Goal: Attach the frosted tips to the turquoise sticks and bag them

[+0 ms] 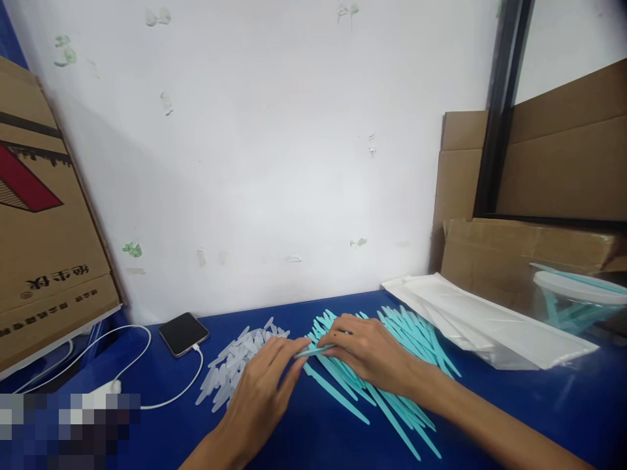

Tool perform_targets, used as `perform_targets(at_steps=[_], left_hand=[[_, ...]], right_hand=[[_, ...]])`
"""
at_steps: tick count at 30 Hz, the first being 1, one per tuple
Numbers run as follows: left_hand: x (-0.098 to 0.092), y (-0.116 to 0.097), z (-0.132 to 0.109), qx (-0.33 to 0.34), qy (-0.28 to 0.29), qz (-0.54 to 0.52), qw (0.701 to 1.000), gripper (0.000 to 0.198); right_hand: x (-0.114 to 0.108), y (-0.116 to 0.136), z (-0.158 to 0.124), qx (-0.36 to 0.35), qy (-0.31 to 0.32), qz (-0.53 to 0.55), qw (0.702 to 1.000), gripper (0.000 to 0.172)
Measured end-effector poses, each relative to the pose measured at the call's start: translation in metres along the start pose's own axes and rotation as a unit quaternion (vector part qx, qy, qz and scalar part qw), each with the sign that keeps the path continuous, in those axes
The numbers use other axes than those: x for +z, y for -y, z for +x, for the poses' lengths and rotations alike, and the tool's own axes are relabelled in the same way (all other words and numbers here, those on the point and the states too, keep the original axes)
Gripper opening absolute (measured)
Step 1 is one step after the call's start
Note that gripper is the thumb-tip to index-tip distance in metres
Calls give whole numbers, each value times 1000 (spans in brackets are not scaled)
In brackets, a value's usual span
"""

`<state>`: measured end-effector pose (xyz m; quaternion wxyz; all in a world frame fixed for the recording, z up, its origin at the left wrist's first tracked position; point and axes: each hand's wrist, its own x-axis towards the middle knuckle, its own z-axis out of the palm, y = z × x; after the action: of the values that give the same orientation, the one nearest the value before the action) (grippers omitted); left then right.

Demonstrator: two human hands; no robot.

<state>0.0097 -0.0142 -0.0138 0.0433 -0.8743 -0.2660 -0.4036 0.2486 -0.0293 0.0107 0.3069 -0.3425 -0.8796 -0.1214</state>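
A pile of several long teal plastic sticks (406, 339) lies on the blue table (318, 444). To its left is a heap of small clear plastic caps (230, 369). My right hand (367, 349) rests on the teal pile with its fingers curled round one teal stick (313, 351). My left hand (267, 385) meets it from the left, fingertips pinching that same stick's end, just right of the clear caps.
A black phone (183, 333) on a white charging cable (147, 378) lies at the left. Cardboard boxes stand at left (39, 248) and right (529, 254). Flat clear bags (490, 326) and a clear tub (573, 300) holding teal sticks sit at the right.
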Motion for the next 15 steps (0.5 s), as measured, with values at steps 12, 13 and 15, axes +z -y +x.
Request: perform_targets(at_steps=[12, 13, 15], left_hand=[[6, 34, -14, -91, 215, 190, 954, 51], [6, 33, -13, -88, 238, 194, 948, 52], [4, 28, -10, -84, 268, 202, 938, 53]], right_hand=[[-29, -68, -11, 381, 120, -222, 890, 24], [-31, -72, -14, 399, 128, -225, 880, 23], [-33, -79, -20, 425, 144, -226, 865, 20]])
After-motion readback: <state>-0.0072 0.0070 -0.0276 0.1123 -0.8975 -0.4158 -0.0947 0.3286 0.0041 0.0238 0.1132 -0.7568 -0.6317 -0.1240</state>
